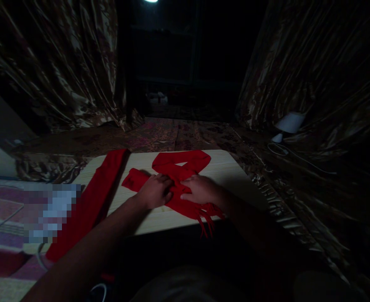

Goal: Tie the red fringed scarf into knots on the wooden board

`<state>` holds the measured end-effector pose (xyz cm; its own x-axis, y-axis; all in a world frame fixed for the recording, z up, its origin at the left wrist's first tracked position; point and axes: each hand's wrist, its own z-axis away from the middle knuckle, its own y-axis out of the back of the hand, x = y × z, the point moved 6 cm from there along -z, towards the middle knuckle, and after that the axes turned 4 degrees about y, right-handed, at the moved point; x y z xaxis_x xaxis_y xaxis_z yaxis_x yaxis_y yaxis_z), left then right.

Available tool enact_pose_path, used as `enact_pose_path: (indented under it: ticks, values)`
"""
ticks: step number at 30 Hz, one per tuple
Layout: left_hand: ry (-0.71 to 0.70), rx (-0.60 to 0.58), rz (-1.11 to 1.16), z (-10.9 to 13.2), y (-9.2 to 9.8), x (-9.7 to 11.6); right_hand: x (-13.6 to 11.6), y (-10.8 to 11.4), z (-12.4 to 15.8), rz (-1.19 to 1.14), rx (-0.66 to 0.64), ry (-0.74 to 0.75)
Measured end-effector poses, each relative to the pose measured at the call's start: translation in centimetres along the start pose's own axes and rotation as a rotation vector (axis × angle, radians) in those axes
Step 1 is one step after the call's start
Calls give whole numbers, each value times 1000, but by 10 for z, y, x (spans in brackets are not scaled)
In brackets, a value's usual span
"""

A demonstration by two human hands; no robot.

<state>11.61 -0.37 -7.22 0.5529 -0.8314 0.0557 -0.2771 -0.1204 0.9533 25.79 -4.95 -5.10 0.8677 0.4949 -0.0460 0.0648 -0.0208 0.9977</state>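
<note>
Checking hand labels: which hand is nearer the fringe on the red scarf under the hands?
Right. The right hand is on the red scarf, just above the fringe in view; the left hand is farther off, up and left of it.

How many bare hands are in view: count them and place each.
2: the left hand on the red fabric, and the right hand on it too, farther right.

Patterned curtains — one on the left (90,63), one on the right (285,63) — flank a dark window (166,54). A white lamp (289,123) sits at right, its pale cord (313,167) trailing over patterned fabric — fringe (268,199) nearer — while striped bedding (2,201) covers the lower left.
</note>
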Motion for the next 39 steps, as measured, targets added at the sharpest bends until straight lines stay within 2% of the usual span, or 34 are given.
enact_pose_path:
  ticks: [3, 5, 6, 8, 11, 14, 16, 19, 23, 25, 28, 32, 34, 35, 39]
  values:
    - [-2, 22, 8, 2, 3, -2, 11, 9, -5, -65, 102, -81]
    - [4, 28, 9, 3, 4, -3, 13, 11, -10, -92, 200, -60]
    - [9, 25, 10, 3, 4, -3, 13, 7, -12, -106, 204, -20]
    - [17, 5, 24, 3, 4, -5, 12, -11, -16, -131, 111, 44]
    - [4, -51, 79, 4, 4, -12, 16, -36, -16, -172, -55, 37]
    - [-2, -82, 104, 10, 10, -22, 21, -43, -13, -232, -117, 10]
    - [34, -37, 82, 17, 18, -26, 23, -43, -13, -262, -141, -2]
    - [15, 44, 62, 30, 31, -12, 24, -41, -15, -286, -152, -9]
    - [-135, -53, 132, 46, 20, 21, 25, -42, -17, -305, -151, -18]
    - [-88, -52, 144, 50, 10, 24, 27, -44, -17, -329, -159, -28]
    - [20, -45, 122, 51, -1, 15, 30, -44, -18, -364, -164, -33]
    - [154, -78, 156, 54, 2, -4, 33, -41, -19, -396, -151, -29]
    - [261, -26, 299, 55, 13, -15, 34, -40, -19, -413, -152, -10]
    - [316, 38, 399, 56, 21, -21, 35, -40, -19, -419, -149, 2]
    - [538, 393, 863, 58, 50, -47, 37, -43, -19, -401, -111, 43]
